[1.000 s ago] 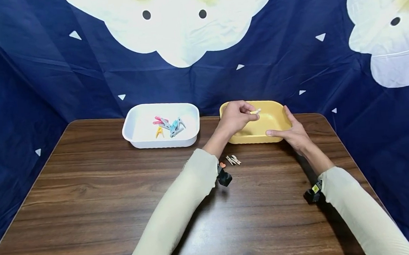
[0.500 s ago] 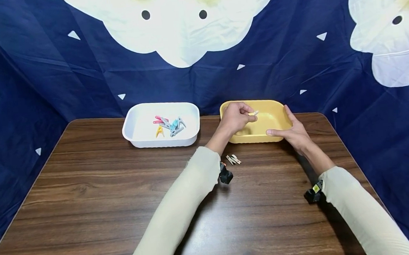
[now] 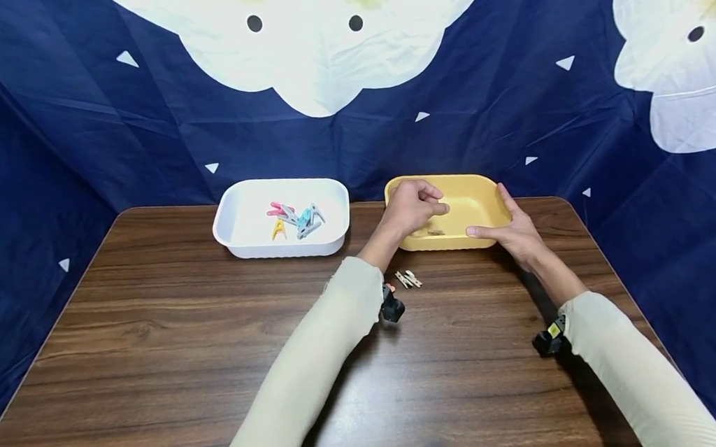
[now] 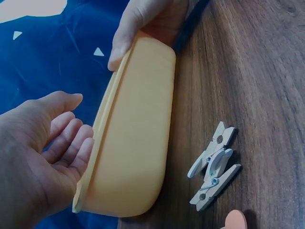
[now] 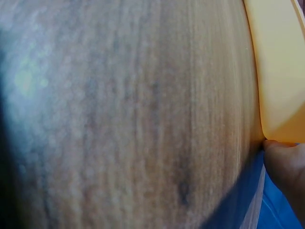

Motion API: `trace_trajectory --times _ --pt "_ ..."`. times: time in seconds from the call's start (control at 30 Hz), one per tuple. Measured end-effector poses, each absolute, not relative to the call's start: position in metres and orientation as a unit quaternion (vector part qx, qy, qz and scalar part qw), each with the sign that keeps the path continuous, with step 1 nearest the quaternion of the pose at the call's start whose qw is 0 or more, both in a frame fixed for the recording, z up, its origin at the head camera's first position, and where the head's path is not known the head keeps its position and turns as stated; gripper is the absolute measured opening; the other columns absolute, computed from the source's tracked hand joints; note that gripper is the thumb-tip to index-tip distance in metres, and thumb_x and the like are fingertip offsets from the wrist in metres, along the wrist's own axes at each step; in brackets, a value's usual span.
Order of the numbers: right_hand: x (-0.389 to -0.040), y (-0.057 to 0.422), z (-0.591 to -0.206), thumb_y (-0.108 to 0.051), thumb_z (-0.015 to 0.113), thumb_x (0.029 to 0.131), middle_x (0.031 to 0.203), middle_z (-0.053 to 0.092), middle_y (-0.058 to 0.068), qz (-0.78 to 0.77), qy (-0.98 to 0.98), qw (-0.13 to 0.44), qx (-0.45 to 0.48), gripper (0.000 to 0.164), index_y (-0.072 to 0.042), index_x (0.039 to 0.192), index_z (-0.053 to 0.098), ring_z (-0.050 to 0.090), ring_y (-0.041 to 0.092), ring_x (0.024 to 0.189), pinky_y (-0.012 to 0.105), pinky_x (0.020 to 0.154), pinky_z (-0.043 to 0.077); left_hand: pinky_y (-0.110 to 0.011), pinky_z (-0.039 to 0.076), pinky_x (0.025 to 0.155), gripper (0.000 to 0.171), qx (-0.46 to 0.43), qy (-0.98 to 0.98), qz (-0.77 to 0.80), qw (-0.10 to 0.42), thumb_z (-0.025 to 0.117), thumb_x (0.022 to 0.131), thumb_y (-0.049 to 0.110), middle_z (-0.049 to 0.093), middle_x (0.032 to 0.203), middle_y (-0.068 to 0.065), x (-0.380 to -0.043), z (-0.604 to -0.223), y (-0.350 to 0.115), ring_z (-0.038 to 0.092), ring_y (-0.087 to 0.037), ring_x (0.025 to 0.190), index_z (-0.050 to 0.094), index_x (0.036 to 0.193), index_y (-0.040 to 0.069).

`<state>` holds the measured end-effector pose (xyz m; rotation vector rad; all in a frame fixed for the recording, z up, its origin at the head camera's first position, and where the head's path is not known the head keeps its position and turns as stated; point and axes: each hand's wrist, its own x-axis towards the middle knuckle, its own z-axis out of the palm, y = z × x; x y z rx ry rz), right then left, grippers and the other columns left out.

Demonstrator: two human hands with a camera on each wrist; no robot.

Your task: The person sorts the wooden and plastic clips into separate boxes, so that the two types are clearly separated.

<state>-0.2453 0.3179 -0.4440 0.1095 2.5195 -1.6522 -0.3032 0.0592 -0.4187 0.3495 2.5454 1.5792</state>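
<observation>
My left hand (image 3: 412, 207) hovers over the left part of a yellow plastic tub (image 3: 463, 242), holding nothing. Its thumb stands apart from loosely bent fingers in the left wrist view. A small blurred object (image 3: 436, 232) lies on the tub's floor below it. At the tub's right end, my right hand (image 3: 519, 234) grips the wall, thumb on the front rim. Wooden clothespins (image 4: 214, 167) lie on the table in front of the tub, beside a partly hidden orange piece (image 4: 236, 220).
Left of the yellow tub stands a white tub (image 3: 253, 249) with several plastic clothespins (image 3: 304, 222) in pink, grey-blue and yellow. Both stand at the back edge of the brown wooden table (image 3: 153, 352). A dark blue cloth (image 3: 156, 148) with white cloud shapes hangs behind.
The small pale clothespin pinched in my left hand has been let go into the yellow tub. The left hand has barely moved; the right hand keeps its hold.
</observation>
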Motion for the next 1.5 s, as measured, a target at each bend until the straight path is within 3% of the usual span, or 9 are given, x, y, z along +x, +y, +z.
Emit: trace_trajectory --times 0.1,0.3,0.67,1.07,1.5 --pt "-0.245 0.319 -0.445 -0.025 0.097 0.092 0.192 -0.005 -0.003 -0.548 0.833 0.064 0.038 0.138 -0.038 0.181 -0.008 0.008 0.026 0.178 0.048 0.145 0.016 -0.022 0.058 0.088 0.022 0.117 0.846 0.517 0.061 0.099 0.088 0.032 0.080 0.097 0.009 -0.309 -0.427 0.062 0.074 -0.007 0.094 0.085 0.103 0.023" --pt "-0.244 0.319 -0.446 -0.025 0.097 0.092 0.192 -0.004 -0.002 -0.550 0.832 0.063 0.041 0.138 -0.038 0.181 -0.007 0.008 0.025 0.178 0.047 0.145 0.016 -0.025 0.059 0.091 0.021 0.144 0.834 0.529 0.060 0.092 0.096 0.019 0.082 0.106 -0.003 -0.274 -0.392 0.053 0.076 -0.014 0.099 0.084 0.113 0.010" --pt "-0.244 0.319 -0.447 -0.027 0.097 0.092 0.192 -0.002 0.002 -0.548 0.832 0.065 0.044 0.137 -0.039 0.181 -0.007 0.010 0.026 0.178 0.047 0.145 0.016 -0.018 0.055 0.080 0.027 0.191 0.821 0.535 0.057 0.092 0.095 0.014 0.080 0.100 -0.007 -0.258 -0.389 0.044 0.071 -0.012 0.089 0.082 0.116 0.000" --pt "-0.246 0.320 -0.447 -0.028 0.098 0.091 0.192 -0.002 0.000 -0.547 0.834 0.063 0.044 0.138 -0.041 0.181 -0.006 0.009 0.024 0.177 0.047 0.145 0.016 -0.018 0.053 0.075 0.025 0.209 0.816 0.536 0.062 0.092 0.094 0.014 0.083 0.102 -0.010 -0.251 -0.385 0.032 0.070 -0.012 0.086 0.084 0.113 0.001" --pt "-0.249 0.318 -0.446 -0.028 0.098 0.091 0.192 0.000 0.001 -0.542 0.837 0.057 0.043 0.138 -0.038 0.181 -0.006 0.012 0.025 0.177 0.046 0.145 0.017 -0.018 0.053 0.074 0.023 0.217 0.799 0.557 0.065 0.092 0.093 0.013 0.079 0.095 -0.005 -0.243 -0.381 0.026 0.066 -0.009 0.083 0.084 0.110 0.000"
